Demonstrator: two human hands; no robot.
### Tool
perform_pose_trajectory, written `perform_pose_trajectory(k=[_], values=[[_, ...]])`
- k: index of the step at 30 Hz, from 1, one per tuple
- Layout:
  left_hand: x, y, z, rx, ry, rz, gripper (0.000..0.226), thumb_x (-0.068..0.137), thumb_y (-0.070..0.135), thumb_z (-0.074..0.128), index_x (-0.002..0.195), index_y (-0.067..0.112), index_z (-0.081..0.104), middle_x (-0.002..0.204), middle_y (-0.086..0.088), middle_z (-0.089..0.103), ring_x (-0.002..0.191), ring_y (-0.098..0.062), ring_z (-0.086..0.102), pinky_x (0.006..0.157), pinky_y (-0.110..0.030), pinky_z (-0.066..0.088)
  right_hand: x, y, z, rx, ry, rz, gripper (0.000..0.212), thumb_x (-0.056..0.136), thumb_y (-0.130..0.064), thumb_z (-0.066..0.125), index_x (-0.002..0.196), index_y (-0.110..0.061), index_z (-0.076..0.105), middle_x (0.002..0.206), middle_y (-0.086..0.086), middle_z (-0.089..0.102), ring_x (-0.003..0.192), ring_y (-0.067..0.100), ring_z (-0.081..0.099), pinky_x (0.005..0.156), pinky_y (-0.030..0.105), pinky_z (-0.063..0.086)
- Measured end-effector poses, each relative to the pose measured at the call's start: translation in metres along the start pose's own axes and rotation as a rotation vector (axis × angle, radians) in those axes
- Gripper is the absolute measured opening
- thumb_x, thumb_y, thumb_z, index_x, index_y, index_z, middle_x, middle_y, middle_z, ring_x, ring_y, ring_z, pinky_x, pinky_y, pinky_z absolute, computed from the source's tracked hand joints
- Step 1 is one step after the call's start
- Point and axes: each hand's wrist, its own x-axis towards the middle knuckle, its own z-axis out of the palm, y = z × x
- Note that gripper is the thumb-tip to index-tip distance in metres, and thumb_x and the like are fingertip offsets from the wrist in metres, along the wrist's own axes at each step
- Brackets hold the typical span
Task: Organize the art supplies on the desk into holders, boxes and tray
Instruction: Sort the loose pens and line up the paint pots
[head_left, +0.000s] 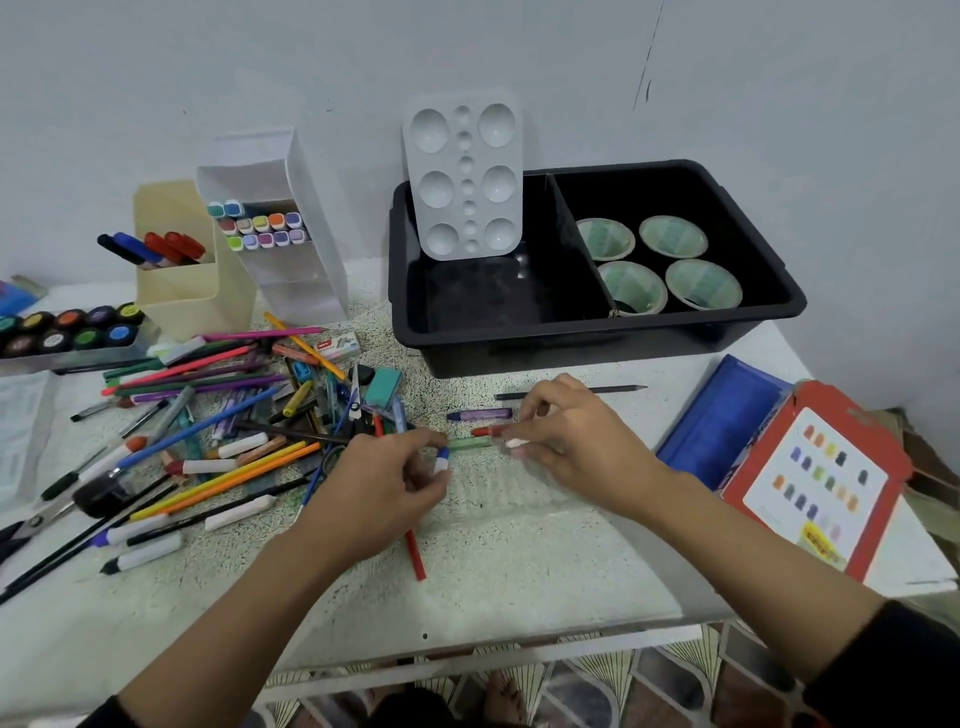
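Two grips pinched closed mid-frame: left grip (395, 478) on a blue-tipped white crayon (442, 460), right grip (566, 441) on a short red wax crayon (483, 431). Likely light, waxy, brittle; best held at the paper-wrapped middle. Above, a purple paper-sleeved crayon (480, 414) on the speckled worktop (519, 519); at right, a glossy blue plastic tray (722, 415).

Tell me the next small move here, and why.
Probably carry both held crayons to the blue box: the left hand pinches a blue-tipped crayon, the right hand a red crayon, a green crayon lies between them, and the box lies open at right.
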Motion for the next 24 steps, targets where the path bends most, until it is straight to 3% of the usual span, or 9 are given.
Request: perform_pose_trajectory(k=[5,9,12,15,20,24], values=[[-0.006,0.001,-0.005,0.094,0.110,0.060,0.024,0.091,0.023,0.069,0.115,0.020,0.073,0.060,0.016,0.058,0.059,-0.003,0.059,0.056,-0.008,0.036,0.007,-0.021,0.011,0.077,-0.073,-0.158,0.024,0.086,-0.039,0.072,0.104,-0.025,0.079,0.095,-0.006,0.058,0.091,0.010,0.040,0.074,0.023,0.036],[-0.008,-0.006,-0.005,0.166,0.034,0.070,0.015,0.092,0.028,0.068,0.105,0.022,0.074,0.074,0.012,0.065,0.064,-0.004,0.058,0.062,-0.018,0.045,0.011,-0.033,0.022,0.072,-0.131,-0.221,0.020,0.092,-0.030,0.065,0.100,-0.021,0.080,0.094,-0.001,0.061,0.084,0.013,0.053,0.067,0.028,0.043],[-0.007,-0.010,-0.006,0.184,0.021,0.126,0.015,0.091,0.032,0.072,0.099,0.020,0.075,0.081,0.010,0.060,0.073,-0.006,0.054,0.068,-0.024,0.047,0.009,-0.036,0.029,0.056,-0.157,-0.234,0.014,0.094,-0.020,0.068,0.103,-0.019,0.079,0.100,0.000,0.063,0.085,0.015,0.059,0.068,0.034,0.053],[-0.007,-0.013,-0.009,0.168,0.038,0.142,0.020,0.088,0.035,0.075,0.101,0.019,0.076,0.085,0.008,0.060,0.077,-0.008,0.056,0.071,-0.027,0.051,0.006,-0.036,0.030,0.100,-0.160,-0.203,0.016,0.093,-0.015,0.070,0.108,-0.013,0.077,0.108,0.000,0.065,0.090,0.015,0.064,0.073,0.033,0.056],[-0.010,-0.018,-0.012,0.146,-0.020,0.164,0.030,0.083,0.039,0.078,0.106,0.019,0.078,0.088,0.009,0.061,0.076,-0.003,0.056,0.071,-0.022,0.050,0.011,-0.045,0.029,0.139,-0.200,-0.247,0.009,0.090,-0.007,0.070,0.091,-0.010,0.079,0.101,0.001,0.068,0.089,0.016,0.063,0.075,0.034,0.052],[-0.009,-0.022,-0.016,0.123,-0.067,0.167,0.040,0.081,0.045,0.077,0.112,0.020,0.076,0.097,0.009,0.059,0.082,-0.002,0.057,0.077,-0.022,0.052,0.012,-0.042,0.031,0.182,-0.191,-0.138,0.016,0.090,-0.008,0.070,0.105,-0.012,0.073,0.105,-0.002,0.059,0.079,0.012,0.057,0.066,0.027,0.049]])
